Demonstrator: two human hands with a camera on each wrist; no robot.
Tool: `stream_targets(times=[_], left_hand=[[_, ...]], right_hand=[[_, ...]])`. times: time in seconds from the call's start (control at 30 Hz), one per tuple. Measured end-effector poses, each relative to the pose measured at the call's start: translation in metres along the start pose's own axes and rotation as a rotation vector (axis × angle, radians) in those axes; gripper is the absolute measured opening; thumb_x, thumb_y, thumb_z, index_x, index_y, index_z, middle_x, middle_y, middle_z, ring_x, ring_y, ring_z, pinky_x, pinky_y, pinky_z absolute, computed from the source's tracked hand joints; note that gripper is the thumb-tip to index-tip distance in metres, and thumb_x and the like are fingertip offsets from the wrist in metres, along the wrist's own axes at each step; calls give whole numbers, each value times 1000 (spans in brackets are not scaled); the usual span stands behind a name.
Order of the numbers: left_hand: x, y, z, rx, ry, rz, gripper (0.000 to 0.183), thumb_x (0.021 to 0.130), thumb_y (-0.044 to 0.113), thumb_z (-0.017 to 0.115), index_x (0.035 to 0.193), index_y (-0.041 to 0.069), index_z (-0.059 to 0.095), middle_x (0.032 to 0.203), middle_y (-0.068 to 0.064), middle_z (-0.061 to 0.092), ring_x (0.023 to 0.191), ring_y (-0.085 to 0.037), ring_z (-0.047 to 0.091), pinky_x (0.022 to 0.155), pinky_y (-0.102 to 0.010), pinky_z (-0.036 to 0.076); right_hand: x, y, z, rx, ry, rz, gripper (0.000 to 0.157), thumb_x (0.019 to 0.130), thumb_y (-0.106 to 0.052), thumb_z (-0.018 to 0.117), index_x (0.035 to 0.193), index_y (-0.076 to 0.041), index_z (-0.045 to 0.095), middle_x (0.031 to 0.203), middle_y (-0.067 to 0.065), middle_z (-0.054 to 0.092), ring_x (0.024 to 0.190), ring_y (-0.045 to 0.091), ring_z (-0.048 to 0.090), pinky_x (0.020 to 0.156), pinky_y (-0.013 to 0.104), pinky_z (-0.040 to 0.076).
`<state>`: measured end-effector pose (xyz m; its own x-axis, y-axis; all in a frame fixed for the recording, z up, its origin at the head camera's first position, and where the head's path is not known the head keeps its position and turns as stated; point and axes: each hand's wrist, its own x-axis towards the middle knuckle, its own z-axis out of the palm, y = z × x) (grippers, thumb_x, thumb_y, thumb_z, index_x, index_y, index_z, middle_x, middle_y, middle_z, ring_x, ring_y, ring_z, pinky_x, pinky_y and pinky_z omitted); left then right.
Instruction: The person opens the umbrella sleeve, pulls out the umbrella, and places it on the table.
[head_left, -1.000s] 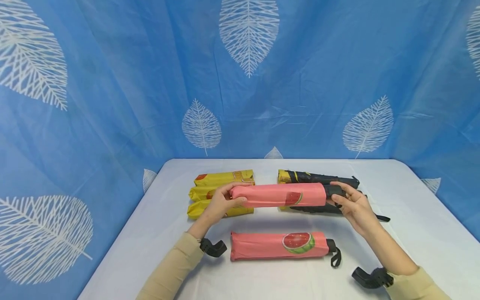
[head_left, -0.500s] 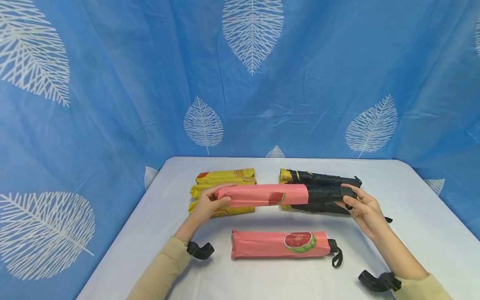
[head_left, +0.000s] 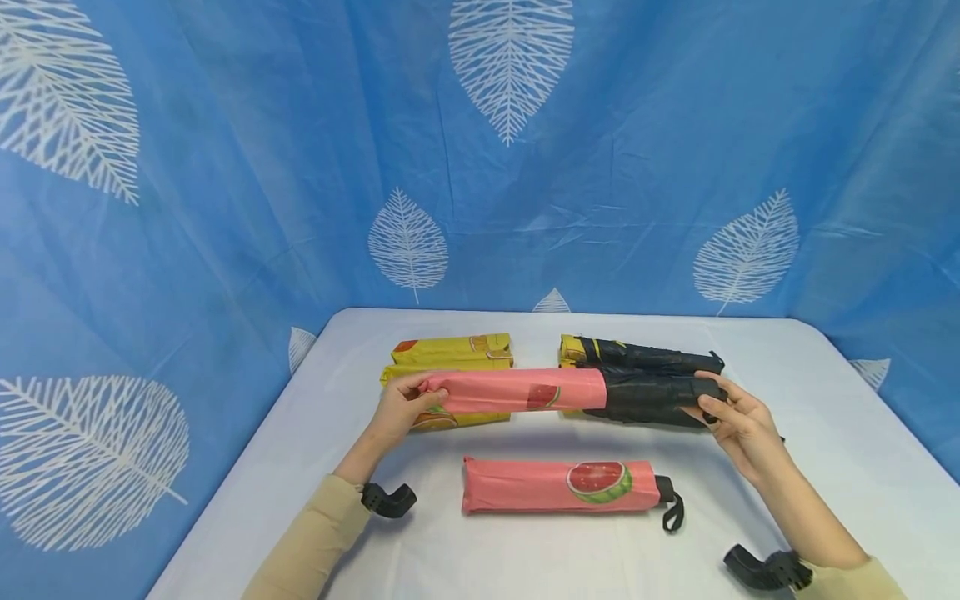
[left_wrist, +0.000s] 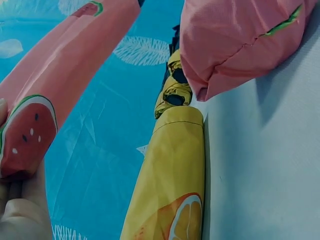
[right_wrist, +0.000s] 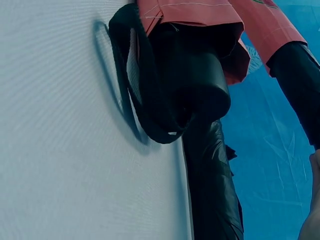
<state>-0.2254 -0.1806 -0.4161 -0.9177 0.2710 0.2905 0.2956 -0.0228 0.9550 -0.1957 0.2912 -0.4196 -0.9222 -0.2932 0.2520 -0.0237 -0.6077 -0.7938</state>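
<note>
A folded black umbrella (head_left: 647, 392) is held level above the table, partly inside a pink watermelon-print umbrella cover (head_left: 495, 390). My left hand (head_left: 396, 414) pinches the cover's closed left end, thumb in front. At the other end my right hand (head_left: 748, 427) grips the umbrella's black handle between thumb and fingers. In the left wrist view, the held cover (left_wrist: 75, 65) shows a watermelon slice near the hand. A second pink-covered umbrella (head_left: 525, 487) lies on the table below, its black handle (head_left: 664, 490) and wrist loop at the right.
Several yellow orange-print covers (head_left: 453, 348) lie stacked in rows at the back left, partly hidden behind the held cover. Several folded black umbrellas with yellow ends (head_left: 645, 357) lie at the back right. A blue leaf-print curtain (head_left: 630, 167) hangs beyond the white table (head_left: 570, 558).
My hands have moved apart, the left one leftward with the cover and the right one slightly right with the umbrella. Much more of the black umbrella shows outside the cover.
</note>
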Motion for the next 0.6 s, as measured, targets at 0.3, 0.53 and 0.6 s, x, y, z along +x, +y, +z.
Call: stream_targets(times=[0.3,0.53,0.6], left_hand=[[-8,-1,-10,62,50,-28,23,91,8,64,111,-1,67,75,-2,59,60,-16,45,49,-39,29],[-18,1,-22,-4,53,1,36,93,1,58,129,2,59,92,-2,65,69,-10,55,54,-28,43],[-21,2,-25,-38,55,10,36,93,-2,56,128,3,59,96,-3,66,74,-11,59,59,-25,49]], right_hand=[[-11,-4,-6,-46,5,-44,43,98,12,31,128,-7,55,125,3,53,106,23,61,47,17,25],[-19,-11,-15,-43,-1,-59,43,97,13,30,130,-4,53,125,4,52,106,24,61,48,17,28],[-22,-13,-18,-66,16,-61,44,97,13,30,130,-5,53,125,3,50,106,24,61,48,17,29]])
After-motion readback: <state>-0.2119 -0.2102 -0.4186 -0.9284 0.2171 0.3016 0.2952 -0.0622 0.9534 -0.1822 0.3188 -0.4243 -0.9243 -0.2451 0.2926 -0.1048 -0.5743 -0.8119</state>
